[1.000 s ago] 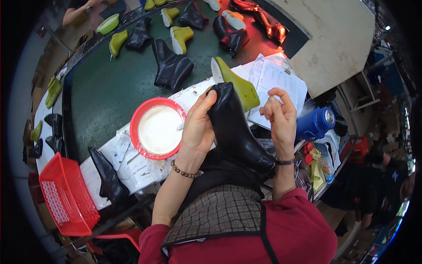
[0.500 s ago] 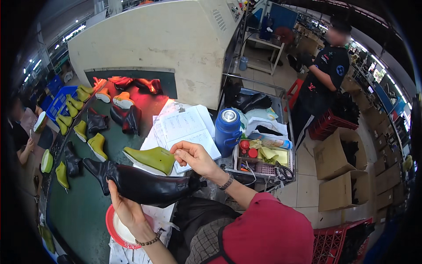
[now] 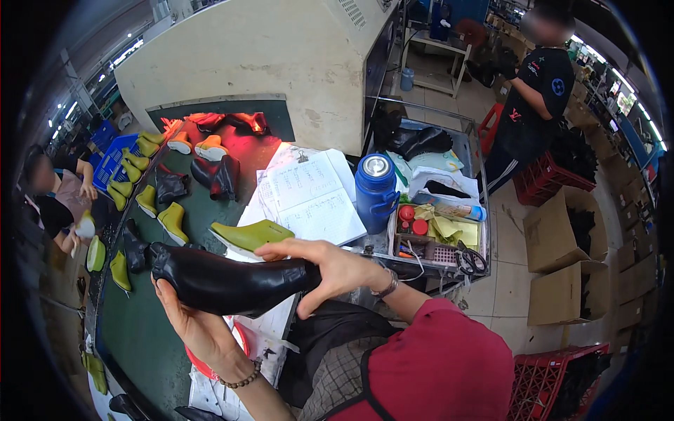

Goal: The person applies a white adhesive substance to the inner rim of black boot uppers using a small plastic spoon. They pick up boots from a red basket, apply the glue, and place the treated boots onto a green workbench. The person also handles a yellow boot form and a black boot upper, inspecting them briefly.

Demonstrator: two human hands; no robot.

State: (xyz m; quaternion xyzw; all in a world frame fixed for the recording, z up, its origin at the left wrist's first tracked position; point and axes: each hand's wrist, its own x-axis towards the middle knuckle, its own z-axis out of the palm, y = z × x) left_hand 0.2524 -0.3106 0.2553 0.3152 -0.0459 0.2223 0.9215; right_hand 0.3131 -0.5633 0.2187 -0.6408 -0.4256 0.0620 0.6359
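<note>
A shiny black boot (image 3: 232,282) lies sideways in the air between my hands. My left hand (image 3: 200,333) supports it from below at the left end, fingers against the leather. Around the right end curls my right hand (image 3: 333,270), its fingers on the far side and thumb on the near side. Just beyond the boot, partly covered by my right fingers, rests a green shoe last (image 3: 256,234) by the open notebook (image 3: 312,200). A red-rimmed bowl (image 3: 203,361) shows partly behind my left hand.
Several green lasts and dark boots stand on the green conveyor (image 3: 133,319), which leads into a glowing cream machine (image 3: 246,63). A blue bottle (image 3: 375,200) stands beside a tray of small items (image 3: 435,261). One person (image 3: 537,91) stands right, another (image 3: 60,189) left.
My right hand has moved from the green last onto the boot's right end, opening from a pinch to a wrap. The boot has turned slightly, and the view has shifted.
</note>
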